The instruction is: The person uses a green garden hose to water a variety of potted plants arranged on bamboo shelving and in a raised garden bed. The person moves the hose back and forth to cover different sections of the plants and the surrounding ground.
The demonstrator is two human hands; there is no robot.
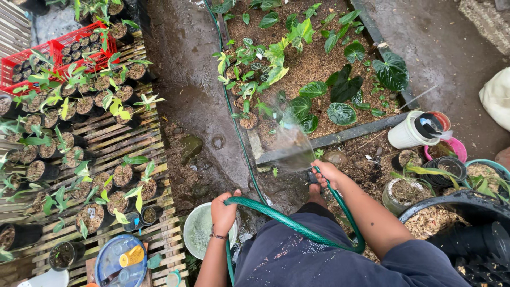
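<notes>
The person's right hand (325, 172) is gripping the end of a green ribbed rubber garden hose (289, 222), fingers closed round it w/ the thumb seeming to be pressing over the outlet. A flat fan of water (289, 139) is spraying up and away from that hand toward the raised planting bed w/ brown mulch (313, 64), where dark green heart-shaped leafy plants (345, 87) are growing.

The left hand (223, 211) is holding the hose further back, fingers wrapped shut round it, a thin dark bracelet (218, 236) sitting at the wrist. Between the 2 hands the hose is looping across the person's lap, over dark blue shorts (297, 255), then curving up to the right hand.

Just beside the left hand, below it, a round pale green bucket (197, 232) is sitting on the wet muddy ground (191, 106). Far left, a slatted bamboo rack (127, 141) is carrying rows of small black pots w/ green seedlings (95, 106), plus a red plastic crate (58, 50) at the back. To the right, a white plastic jug w/ dark lid (411, 133) is lying tilted near a pink pot (454, 150) and a large black tub (457, 204).
</notes>
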